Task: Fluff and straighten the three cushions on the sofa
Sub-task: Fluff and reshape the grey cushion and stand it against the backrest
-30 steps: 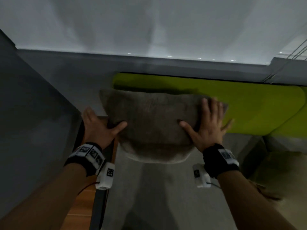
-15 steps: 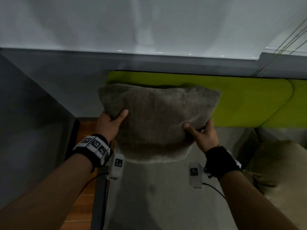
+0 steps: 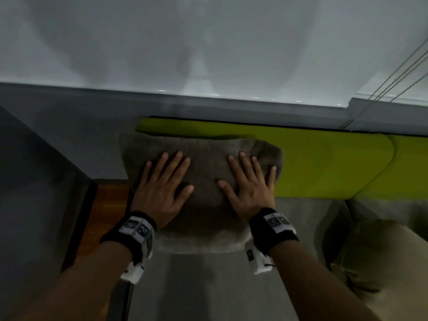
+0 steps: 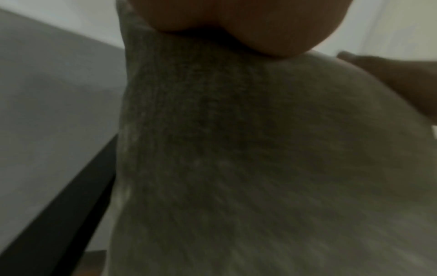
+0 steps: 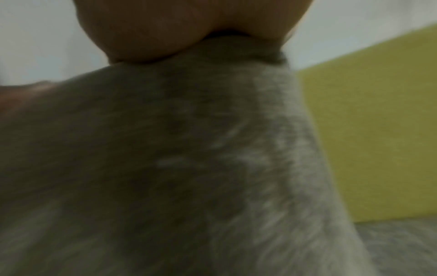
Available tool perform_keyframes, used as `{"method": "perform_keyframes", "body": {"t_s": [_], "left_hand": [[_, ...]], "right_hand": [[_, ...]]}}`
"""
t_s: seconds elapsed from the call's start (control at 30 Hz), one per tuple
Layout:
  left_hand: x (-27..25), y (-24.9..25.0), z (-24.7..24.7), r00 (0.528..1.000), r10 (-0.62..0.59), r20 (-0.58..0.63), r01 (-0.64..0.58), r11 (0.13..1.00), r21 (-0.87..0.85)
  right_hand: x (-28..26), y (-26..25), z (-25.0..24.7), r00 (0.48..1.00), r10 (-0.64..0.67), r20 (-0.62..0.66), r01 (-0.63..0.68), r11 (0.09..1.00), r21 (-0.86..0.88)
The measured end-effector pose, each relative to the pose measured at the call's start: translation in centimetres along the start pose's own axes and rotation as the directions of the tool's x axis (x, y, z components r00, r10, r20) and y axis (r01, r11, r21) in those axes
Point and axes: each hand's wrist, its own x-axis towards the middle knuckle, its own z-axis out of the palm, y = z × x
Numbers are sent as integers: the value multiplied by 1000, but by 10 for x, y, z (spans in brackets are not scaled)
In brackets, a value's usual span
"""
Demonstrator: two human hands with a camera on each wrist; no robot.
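A grey-brown cushion (image 3: pixel 203 158) leans against the lime-green backrest (image 3: pixel 324 163) at the sofa's left end, on the grey seat (image 3: pixel 208 286). My left hand (image 3: pixel 162 181) lies flat on its front face, fingers spread and straight. My right hand (image 3: pixel 250 181) presses the right half the same way. In the left wrist view the cushion (image 4: pixel 236 168) fills the frame under my palm. The right wrist view shows the cushion (image 5: pixel 165 158) and the green backrest (image 5: pixel 378 130). A beige cushion (image 3: pixel 382 262) lies at the lower right.
A grey wall (image 3: pixel 46 181) stands to the left, with a strip of wooden floor (image 3: pixel 104 209) between it and the sofa. A white wall (image 3: pixel 208 42) rises behind the sofa. Blind cords (image 3: pixel 393 75) hang at the upper right.
Half a second ago both hands gripped the cushion's sides and held it up. Now it rests against the backrest and both hands lie flat on its front.
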Motion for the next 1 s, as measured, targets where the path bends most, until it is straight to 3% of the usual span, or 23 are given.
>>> {"method": "perform_keyframes", "body": {"t_s": [0.13, 0.2, 0.27, 0.33, 0.37, 0.4, 0.43, 0.47, 0.5, 0.57, 0.6, 0.67, 0.7, 0.77, 0.83, 0.9, 0.97, 1.0], "left_hand": [[27, -10, -6, 992, -121, 34, 121, 993, 16], [34, -12, -7, 970, -240, 26, 240, 971, -16], [36, -22, -12, 892, -451, -14, 445, 885, -137], [34, -35, -23, 764, -638, -99, 546, 721, -427], [31, -39, -31, 713, -695, -97, 516, 613, -599], [29, -45, -39, 677, -735, -46, 450, 461, -765], [26, -50, -45, 661, -747, 69, 364, 239, -900], [23, -54, -51, 673, -718, 181, 267, 8, -964], [20, -60, -55, 675, -701, 230, 223, -104, -969], [12, -73, -54, 724, -675, 143, 269, 85, -959], [5, -77, -53, 725, -684, 78, 299, 210, -931], [1, -73, -61, 719, -695, 6, 362, 367, -857], [2, -67, -66, 742, -669, -32, 366, 446, -817], [8, -59, -73, 750, -656, -84, 358, 509, -783], [13, -58, -72, 722, -683, -110, 382, 526, -759], [8, -57, -68, 686, -699, -203, 381, 582, -718], [-9, -39, -65, 646, -669, -366, 320, 673, -667], [-21, -23, -62, 673, -577, -463, 231, 759, -609]], "right_hand": [[28, 25, -4, 989, 100, 108, -95, 994, -58], [33, 33, -5, 981, 140, 135, -133, 989, -57], [29, 42, -10, 979, 185, 89, -188, 982, 25], [18, 57, -16, 961, 269, -59, -241, 925, 293], [12, 64, -19, 937, 332, -107, -235, 828, 510], [6, 70, -20, 913, 398, -91, -206, 642, 738], [0, 74, -23, 896, 443, -21, -173, 392, 904], [-3, 81, -24, 891, 449, 66, -163, 182, 970], [-3, 88, -23, 896, 426, 122, -171, 79, 982], [1, 101, -24, 916, 388, 107, -167, 125, 978], [4, 106, -26, 913, 403, 66, -152, 187, 971], [11, 116, -34, 901, 433, -26, -111, 288, 951], [15, 120, -38, 888, 456, -59, -113, 341, 933], [24, 119, -45, 875, 473, -103, -140, 450, 882], [28, 113, -47, 860, 488, -147, -183, 565, 805], [18, 101, -51, 810, 501, -305, -170, 698, 696], [-8, 80, -56, 758, 339, -557, 17, 844, 536], [-25, 64, -53, 751, 180, -635, 141, 897, 420]]}}
